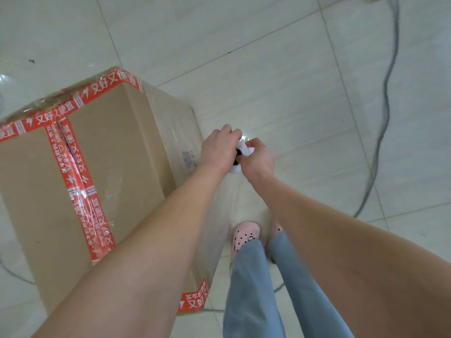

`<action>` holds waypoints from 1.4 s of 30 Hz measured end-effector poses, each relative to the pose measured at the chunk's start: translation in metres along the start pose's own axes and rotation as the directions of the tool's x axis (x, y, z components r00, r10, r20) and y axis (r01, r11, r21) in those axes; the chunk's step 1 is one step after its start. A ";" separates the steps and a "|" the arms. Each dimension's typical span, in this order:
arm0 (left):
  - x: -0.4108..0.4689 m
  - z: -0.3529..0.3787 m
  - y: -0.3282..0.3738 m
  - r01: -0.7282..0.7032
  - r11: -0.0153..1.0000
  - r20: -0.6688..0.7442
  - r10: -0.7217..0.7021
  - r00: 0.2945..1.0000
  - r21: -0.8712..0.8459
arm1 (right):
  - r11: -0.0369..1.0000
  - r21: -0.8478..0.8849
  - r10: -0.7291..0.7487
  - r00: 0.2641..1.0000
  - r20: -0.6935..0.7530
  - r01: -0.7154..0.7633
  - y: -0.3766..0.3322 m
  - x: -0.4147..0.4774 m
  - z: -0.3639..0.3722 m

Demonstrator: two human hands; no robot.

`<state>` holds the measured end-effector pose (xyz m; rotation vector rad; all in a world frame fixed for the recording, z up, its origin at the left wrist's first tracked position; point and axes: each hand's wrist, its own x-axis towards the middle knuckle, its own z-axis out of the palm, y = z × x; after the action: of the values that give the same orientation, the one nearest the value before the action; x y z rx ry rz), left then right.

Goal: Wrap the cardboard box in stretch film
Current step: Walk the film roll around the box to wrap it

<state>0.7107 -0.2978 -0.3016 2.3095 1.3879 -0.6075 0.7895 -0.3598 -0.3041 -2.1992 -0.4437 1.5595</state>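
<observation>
Box (107,152) stands on the floor (292,69) to my left, upright, its seams crossed with red tape (73,172). It is stiff cardboard with hard corners, and I judge it too bulky to turn easily, so the film should go round it rather than the other way.

Film (175,132) lies glossy over the side face nearest my hands; a hazy sheet seems to run from that face back to the roll (240,156), though how many layers are on I cannot tell. The top shows shiny patches, but I cannot tell whether those are film or tape.

Film of this sort is thin, stretchy and clings to itself, so it will tear or rope up if pulled unevenly. I should keep the roll upright and hold it by its ends, never by the sheet.

The roll sits just beside the box's right face, near its far corner, mostly hidden by my fingers; only white bits and a dark core show. My left hand (219,150) curls round it on the box side; my right hand (258,157) pinches it from the other side; both grip it close together.

Beyond, a grey cable (380,132) snakes across the tiles, well apart from the box; it could catch my feet as I circle. My pink slippers (245,236) stand near the box's near corner.
</observation>
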 end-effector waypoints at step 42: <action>0.078 -0.044 -0.072 -0.014 0.992 0.070 0.022 0.997 -0.122 | 0.989 -0.143 0.028 1.000 -0.010 -0.030 -0.091 0.048 0.035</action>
<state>0.6865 -0.1862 -0.3140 2.1813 1.3319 -0.5782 0.7701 -0.2529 -0.3085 -2.3282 -0.5392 1.5774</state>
